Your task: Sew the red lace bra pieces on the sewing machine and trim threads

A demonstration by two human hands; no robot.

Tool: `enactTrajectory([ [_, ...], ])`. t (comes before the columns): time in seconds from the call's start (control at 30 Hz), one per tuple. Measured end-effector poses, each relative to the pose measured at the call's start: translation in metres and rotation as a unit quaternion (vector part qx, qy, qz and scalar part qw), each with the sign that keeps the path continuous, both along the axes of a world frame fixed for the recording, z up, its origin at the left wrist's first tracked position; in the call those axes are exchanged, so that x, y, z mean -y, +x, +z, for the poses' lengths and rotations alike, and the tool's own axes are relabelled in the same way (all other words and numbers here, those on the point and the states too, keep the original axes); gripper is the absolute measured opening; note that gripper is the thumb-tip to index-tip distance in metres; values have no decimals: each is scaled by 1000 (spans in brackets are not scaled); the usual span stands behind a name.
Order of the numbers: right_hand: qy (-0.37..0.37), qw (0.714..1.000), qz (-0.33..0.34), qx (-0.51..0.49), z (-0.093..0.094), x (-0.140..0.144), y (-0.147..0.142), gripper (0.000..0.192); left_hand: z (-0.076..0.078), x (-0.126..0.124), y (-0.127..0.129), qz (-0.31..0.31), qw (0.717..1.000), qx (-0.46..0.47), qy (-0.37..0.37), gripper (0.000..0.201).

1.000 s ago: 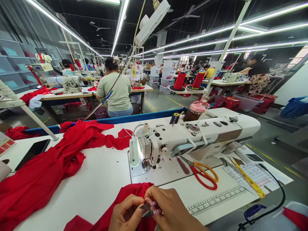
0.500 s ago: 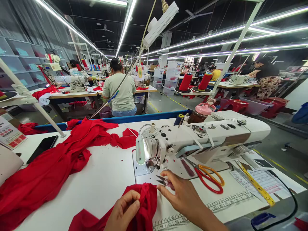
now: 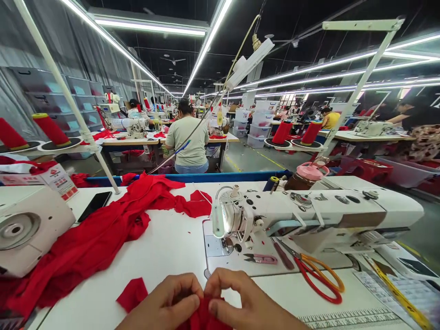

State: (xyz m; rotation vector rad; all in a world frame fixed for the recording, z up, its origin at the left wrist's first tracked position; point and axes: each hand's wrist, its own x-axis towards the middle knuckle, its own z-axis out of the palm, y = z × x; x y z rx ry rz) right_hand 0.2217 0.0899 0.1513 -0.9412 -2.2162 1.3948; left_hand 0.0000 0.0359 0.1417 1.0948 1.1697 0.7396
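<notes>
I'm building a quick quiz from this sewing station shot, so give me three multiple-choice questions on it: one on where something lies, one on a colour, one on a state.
1. Where do the pink thread snips lie?
A. on the machine bed under the sewing machine arm
B. on the phone
C. in the right hand

2. What colour is the cloth piece pinched by both hands?
A. blue
B. red
C. white

3. How is the left hand?
A. flat on the table
B. lifted clear of everything
C. shut on the cloth piece

Answers:
1 A, they rest on the bed beside the orange-handled scissors.
2 B, it matches the red fabric pile.
3 C, its grip meets the right hand on the cloth piece.
</notes>
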Motion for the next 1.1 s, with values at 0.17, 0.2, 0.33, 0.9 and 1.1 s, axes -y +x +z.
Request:
enactTrajectory([
  [0.17,-133,983,-90,-93,-33,0,-27,25,-23,4,9,40,999,20,29,58],
  [0.2,-148,977,-105,-113,-42,0,-27,31,-30,3,13,45,998,22,42,58],
  [0.33,-182,959,-148,-161,-63,7,-17,51,-42,-9,22,56,996,22,65,43],
  [0.9,95,974,-163,-125,-55,18,22,12,-17,-61,47,-73,992,-26,-103,23],
  [1.1,-99,960,-207,-159,-63,10,17,15,-16,-60,46,-60,993,-17,-97,23],
])
